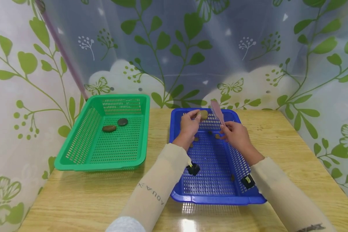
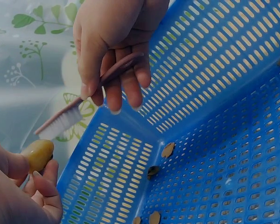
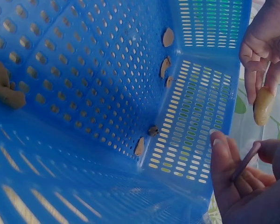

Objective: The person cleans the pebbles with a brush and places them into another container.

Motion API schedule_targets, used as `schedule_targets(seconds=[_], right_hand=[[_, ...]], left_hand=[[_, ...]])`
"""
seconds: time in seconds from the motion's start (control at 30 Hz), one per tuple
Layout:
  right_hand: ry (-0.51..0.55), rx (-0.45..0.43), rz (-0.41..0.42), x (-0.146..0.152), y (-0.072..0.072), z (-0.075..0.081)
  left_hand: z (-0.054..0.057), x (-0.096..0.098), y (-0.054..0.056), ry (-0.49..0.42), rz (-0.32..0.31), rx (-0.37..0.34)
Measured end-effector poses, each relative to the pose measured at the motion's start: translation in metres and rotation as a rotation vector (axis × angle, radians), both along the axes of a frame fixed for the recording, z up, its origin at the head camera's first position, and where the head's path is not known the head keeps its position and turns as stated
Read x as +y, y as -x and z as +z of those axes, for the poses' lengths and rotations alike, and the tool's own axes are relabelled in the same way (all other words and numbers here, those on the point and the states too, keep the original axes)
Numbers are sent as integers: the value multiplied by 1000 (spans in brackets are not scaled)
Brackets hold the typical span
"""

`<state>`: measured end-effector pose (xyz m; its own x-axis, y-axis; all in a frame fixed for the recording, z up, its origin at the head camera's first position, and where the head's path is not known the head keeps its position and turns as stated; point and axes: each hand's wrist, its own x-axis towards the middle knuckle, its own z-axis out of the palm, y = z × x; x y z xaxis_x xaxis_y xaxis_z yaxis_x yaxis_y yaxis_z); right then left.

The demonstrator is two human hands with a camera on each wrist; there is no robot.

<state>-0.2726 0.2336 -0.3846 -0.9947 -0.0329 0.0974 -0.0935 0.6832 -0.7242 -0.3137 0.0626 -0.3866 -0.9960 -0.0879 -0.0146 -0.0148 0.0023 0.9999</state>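
Between thumb and fingers my left hand (image 1: pixel 189 126) pinches a smooth yellowish-brown stone (image 2: pixel 39 155) above the far end of the blue basket (image 1: pixel 214 200). Just to its right, my right hand (image 1: pixel 235 133) grips the handle of a pink brush (image 1: pixel 217 111) with white bristles (image 2: pixel 63 123). In the left wrist view the bristles hang close over the stone. The right wrist view shows the brush handle (image 3: pixel 246 161) between thumb and fingers, while its head is out of sight there. Several small brown pieces (image 3: pixel 168 37) lie on the blue basket's floor.
A green basket (image 1: pixel 101 167) stands to the left on the wooden table (image 1: pixel 104 199), with a brown stone (image 1: pixel 109 128) and a dark grey stone (image 1: pixel 122 121) inside. Behind the table hangs a leaf-patterned curtain (image 1: pixel 168 64). Black wrist cameras (image 1: pixel 193 169) sit over the blue basket.
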Motion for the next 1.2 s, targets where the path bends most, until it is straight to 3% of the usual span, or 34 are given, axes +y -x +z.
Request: schedule_targets(seconds=[0.37,0.6,0.93,1.2], right_hand=[[41,122,61,-2,1,-4],[148,136,190,-6,-1,-3],[60,118,230,-7,1,-5],[36,123,200,-6,2,-4]], left_hand=[[-1,0,0,-129,-15,-20],[0,-1,0,-153,-9,-40],[1,-2,-1,-191,13,-48],[2,-3,1,-217,20,-40]])
